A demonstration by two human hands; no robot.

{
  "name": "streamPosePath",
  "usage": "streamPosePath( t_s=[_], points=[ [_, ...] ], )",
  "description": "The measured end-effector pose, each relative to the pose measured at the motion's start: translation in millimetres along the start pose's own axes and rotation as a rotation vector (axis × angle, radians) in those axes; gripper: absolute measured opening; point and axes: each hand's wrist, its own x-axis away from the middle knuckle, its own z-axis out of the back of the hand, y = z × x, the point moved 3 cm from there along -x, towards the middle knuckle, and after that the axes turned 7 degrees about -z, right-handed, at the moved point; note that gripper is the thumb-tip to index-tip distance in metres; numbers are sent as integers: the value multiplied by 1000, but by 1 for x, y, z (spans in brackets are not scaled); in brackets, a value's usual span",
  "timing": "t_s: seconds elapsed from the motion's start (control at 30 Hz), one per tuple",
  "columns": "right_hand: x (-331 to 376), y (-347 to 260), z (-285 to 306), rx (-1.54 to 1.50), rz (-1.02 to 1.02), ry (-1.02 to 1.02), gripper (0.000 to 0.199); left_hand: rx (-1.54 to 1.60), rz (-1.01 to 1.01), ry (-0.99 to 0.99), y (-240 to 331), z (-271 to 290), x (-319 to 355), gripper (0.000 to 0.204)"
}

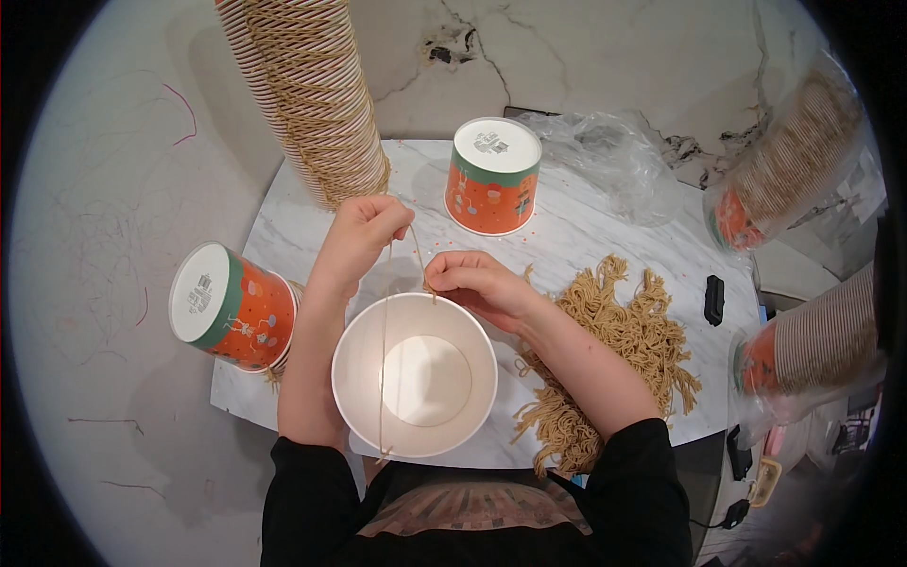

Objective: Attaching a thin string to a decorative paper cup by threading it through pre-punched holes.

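Your left hand (364, 231) is pinched shut on a thin tan string (384, 350), holding it up near the centre of the frame, while your right hand (472, 281) pinches the other run of that string right at the far rim of the open white paper cup (414, 374). The cup sits mouth-up at the lower centre, against your body at the near edge of the marble table (586, 236), and the string drops from your left fingers across the cup's opening to its near rim, where it seems to be fixed. The cord looks light, limp and a little fuzzy, so it will likely slip unless you keep it pinched between thumb and fingertip close to where it meets the rim. The cup is thin-walled and will probably dent if squeezed; steady it by the rim rather than the side. A heap of cut string pieces (619, 354) lies just right of your right forearm. Two orange patterned cups stand upside down, one (492, 177) above your hands and one (233, 307) tipped at the left table edge. A tall stack of cups (312, 94) wound with cord rises at the upper left, and bagged cup stacks (794, 161) lie at the right edge.
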Motion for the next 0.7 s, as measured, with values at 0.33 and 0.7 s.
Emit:
streamPosePath(
  t_s=[0.33,0.7],
  points=[
    [3,-5,0,124,61,37,8,-29,-9,-1,-3,-1,-1,27],
    [3,-8,-4,264,147,74,8,-27,-41,7,2,-3,1,28]
  ],
)
